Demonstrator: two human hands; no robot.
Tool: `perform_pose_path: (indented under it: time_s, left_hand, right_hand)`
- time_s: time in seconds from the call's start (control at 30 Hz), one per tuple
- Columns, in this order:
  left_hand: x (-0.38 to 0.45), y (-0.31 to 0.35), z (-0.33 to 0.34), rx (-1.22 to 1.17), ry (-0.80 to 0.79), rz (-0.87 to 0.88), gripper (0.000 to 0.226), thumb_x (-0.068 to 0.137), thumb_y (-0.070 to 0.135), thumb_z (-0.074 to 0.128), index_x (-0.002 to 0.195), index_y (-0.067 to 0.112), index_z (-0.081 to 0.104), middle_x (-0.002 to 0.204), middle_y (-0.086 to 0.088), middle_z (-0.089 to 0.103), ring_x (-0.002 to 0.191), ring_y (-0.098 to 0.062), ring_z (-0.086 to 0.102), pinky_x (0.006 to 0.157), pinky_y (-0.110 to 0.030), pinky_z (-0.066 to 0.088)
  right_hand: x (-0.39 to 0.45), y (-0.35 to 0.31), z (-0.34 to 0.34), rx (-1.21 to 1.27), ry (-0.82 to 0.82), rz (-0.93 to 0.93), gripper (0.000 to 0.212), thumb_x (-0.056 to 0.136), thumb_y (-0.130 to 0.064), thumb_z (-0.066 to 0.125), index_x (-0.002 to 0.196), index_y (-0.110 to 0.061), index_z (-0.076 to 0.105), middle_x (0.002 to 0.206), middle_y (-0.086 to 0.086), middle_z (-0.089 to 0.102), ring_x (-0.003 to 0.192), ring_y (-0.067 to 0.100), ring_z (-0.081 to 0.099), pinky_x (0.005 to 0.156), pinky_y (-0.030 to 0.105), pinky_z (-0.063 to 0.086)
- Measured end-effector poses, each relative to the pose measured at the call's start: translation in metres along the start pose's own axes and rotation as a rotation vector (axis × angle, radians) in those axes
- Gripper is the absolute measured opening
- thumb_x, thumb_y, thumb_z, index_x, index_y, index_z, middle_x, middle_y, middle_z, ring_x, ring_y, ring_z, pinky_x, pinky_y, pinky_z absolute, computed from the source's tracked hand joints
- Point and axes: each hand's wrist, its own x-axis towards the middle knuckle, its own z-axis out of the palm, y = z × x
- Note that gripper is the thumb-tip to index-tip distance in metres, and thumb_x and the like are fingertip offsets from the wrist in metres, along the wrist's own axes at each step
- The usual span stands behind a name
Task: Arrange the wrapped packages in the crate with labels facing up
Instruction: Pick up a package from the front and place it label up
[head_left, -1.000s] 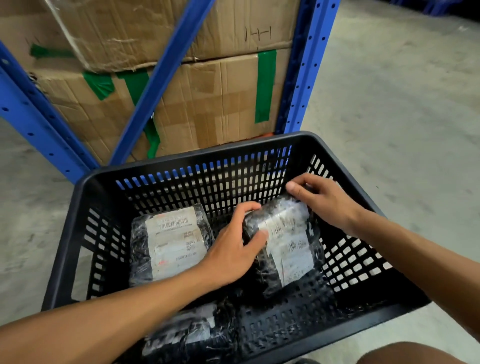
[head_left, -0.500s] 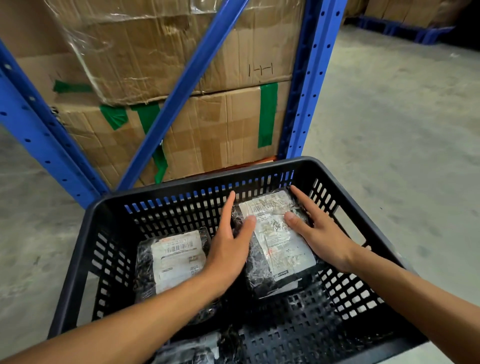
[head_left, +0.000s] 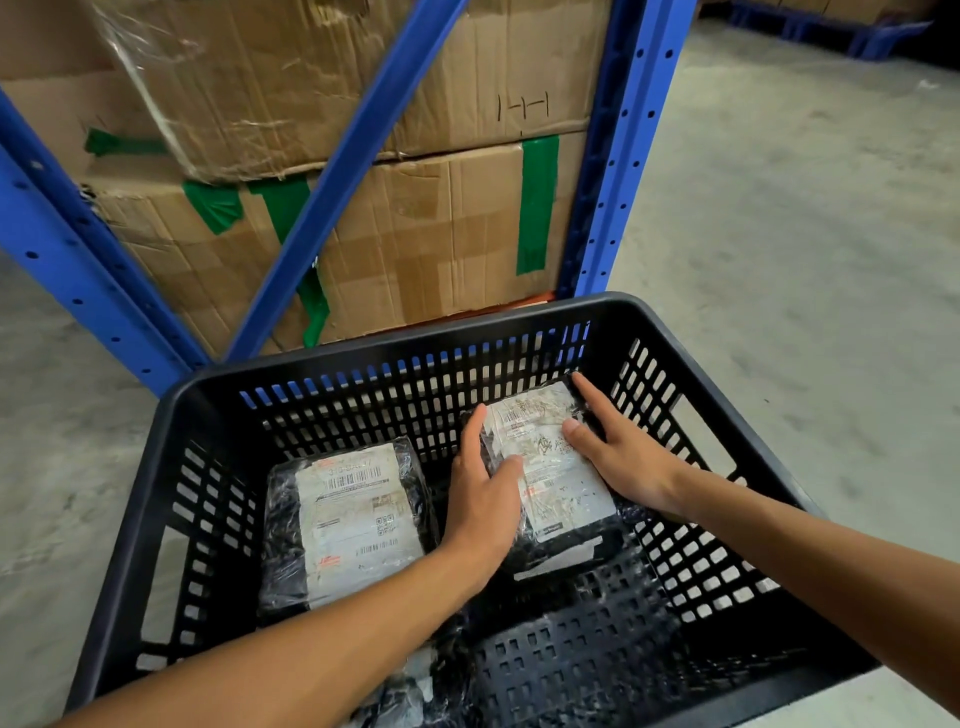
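A black slotted plastic crate (head_left: 171, 499) stands on the floor in front of me. At its far right lies a black wrapped package (head_left: 550, 467), white label up. My left hand (head_left: 483, 499) presses flat against that package's left side, thumb on the label. On its right side rests my right hand (head_left: 618, 452), fingers spread along the edge. A second wrapped package (head_left: 353, 519) lies label up at the crate's left. A third package (head_left: 410, 691) shows partly under my left forearm at the near edge; its label side is mostly hidden.
A blue steel rack (head_left: 618, 156) rises just behind the crate, holding stacked cardboard boxes (head_left: 415, 234) with green tape. Grey concrete floor (head_left: 805, 260) spreads to the right and left. The crate's near right floor shows bare black lattice.
The right package went from tilted in both hands to lying flat at the crate's far right, label up. Both hands now rest flat on its sides. The camera view rose slightly.
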Motion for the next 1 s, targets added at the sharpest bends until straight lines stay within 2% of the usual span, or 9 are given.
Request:
perform_pose_path:
  time_s: [0.07, 0.17, 0.33, 0.53, 0.67, 0.73, 0.83, 0.93, 1.0]
  left_hand:
    - [0.009, -0.002, 0.003, 0.024, 0.021, -0.048, 0.058, 0.106, 0.015, 0.042, 0.155, 0.042, 0.026, 0.152, 0.006, 0.035, 0.062, 0.031, 0.049, 0.052, 0.003, 0.039]
    - [0.015, -0.006, 0.009, 0.042, 0.043, -0.103, 0.06, 0.105, 0.013, 0.04, 0.156, 0.041, 0.026, 0.157, 0.0, 0.035, 0.062, 0.014, 0.049, 0.042, -0.001, 0.038]
    - [0.022, -0.024, 0.012, 0.089, 0.045, -0.138, 0.061, 0.105, 0.011, 0.039, 0.157, 0.04, 0.023, 0.161, -0.002, 0.029, 0.08, 0.01, 0.042, 0.051, -0.003, 0.041]
    - [0.021, -0.043, 0.017, 0.165, -0.007, -0.17, 0.061, 0.108, 0.018, 0.037, 0.156, 0.047, 0.014, 0.17, -0.001, 0.006, 0.153, -0.021, 0.017, 0.112, -0.031, 0.024]
    - [0.025, -0.045, 0.014, 0.221, -0.035, -0.177, 0.062, 0.108, 0.02, 0.035, 0.158, 0.046, 0.008, 0.169, -0.003, 0.008, 0.129, -0.008, 0.044, 0.079, -0.001, 0.042]
    - [0.031, -0.041, 0.013, 0.306, -0.066, -0.224, 0.068, 0.106, 0.019, 0.037, 0.156, 0.05, 0.002, 0.169, -0.006, 0.008, 0.123, -0.019, 0.058, 0.053, -0.013, 0.047]
    - [0.024, -0.013, 0.003, 0.517, -0.242, -0.282, 0.086, 0.095, -0.001, 0.044, 0.159, 0.041, 0.004, 0.169, -0.01, 0.003, 0.142, -0.04, 0.039, 0.074, -0.028, 0.058]
    - [0.006, 0.037, -0.023, 0.705, -0.488, -0.111, 0.062, 0.098, 0.004, 0.047, 0.154, 0.024, 0.031, 0.149, -0.015, 0.045, 0.088, -0.018, 0.067, 0.05, -0.015, 0.051]
    - [-0.005, 0.069, -0.052, 0.849, -0.576, 0.039, 0.03, 0.102, 0.021, 0.051, 0.132, 0.02, 0.056, 0.122, -0.001, 0.065, 0.079, -0.014, 0.064, 0.066, -0.025, 0.057]
  right_hand:
    - [0.007, 0.004, 0.004, -0.005, -0.007, 0.047, 0.065, 0.103, -0.042, 0.038, 0.156, -0.04, 0.001, 0.128, -0.003, 0.051, 0.099, 0.016, 0.064, 0.097, 0.035, 0.051]
    - [0.018, 0.015, 0.01, -0.005, -0.02, 0.098, 0.064, 0.102, -0.044, 0.036, 0.155, -0.044, 0.0, 0.147, 0.01, 0.049, 0.11, 0.024, 0.064, 0.103, 0.044, 0.049]
    - [0.023, 0.032, 0.022, 0.049, -0.078, 0.156, 0.067, 0.102, -0.045, 0.034, 0.152, -0.046, -0.01, 0.155, 0.014, 0.039, 0.128, 0.03, 0.055, 0.11, 0.053, 0.041]
    - [0.024, 0.046, 0.031, -0.019, -0.109, 0.177, 0.068, 0.101, -0.05, 0.029, 0.152, -0.043, -0.016, 0.125, 0.018, 0.066, 0.085, 0.027, 0.071, 0.09, 0.049, 0.057]
    - [0.025, 0.047, 0.03, -0.058, -0.08, 0.195, 0.069, 0.1, -0.051, 0.032, 0.153, -0.043, -0.012, 0.111, 0.014, 0.071, 0.094, 0.041, 0.071, 0.083, 0.053, 0.058]
    - [0.021, 0.038, 0.025, -0.151, -0.081, 0.206, 0.07, 0.101, -0.048, 0.036, 0.156, -0.038, -0.007, 0.13, 0.017, 0.063, 0.106, 0.038, 0.068, 0.096, 0.045, 0.054]
    - [0.021, 0.021, 0.013, -0.342, -0.068, 0.144, 0.069, 0.101, -0.038, 0.046, 0.158, -0.028, 0.007, 0.154, 0.014, 0.041, 0.117, 0.029, 0.061, 0.095, 0.035, 0.048]
    - [0.02, -0.001, 0.002, -0.377, 0.046, 0.014, 0.048, 0.098, -0.029, 0.056, 0.142, -0.017, 0.044, 0.138, 0.013, 0.057, 0.098, 0.022, 0.065, 0.082, 0.028, 0.05]
    - [0.012, -0.018, -0.001, -0.352, 0.041, -0.078, 0.024, 0.095, -0.026, 0.06, 0.116, -0.014, 0.062, 0.117, 0.005, 0.067, 0.097, 0.019, 0.064, 0.087, 0.032, 0.052]
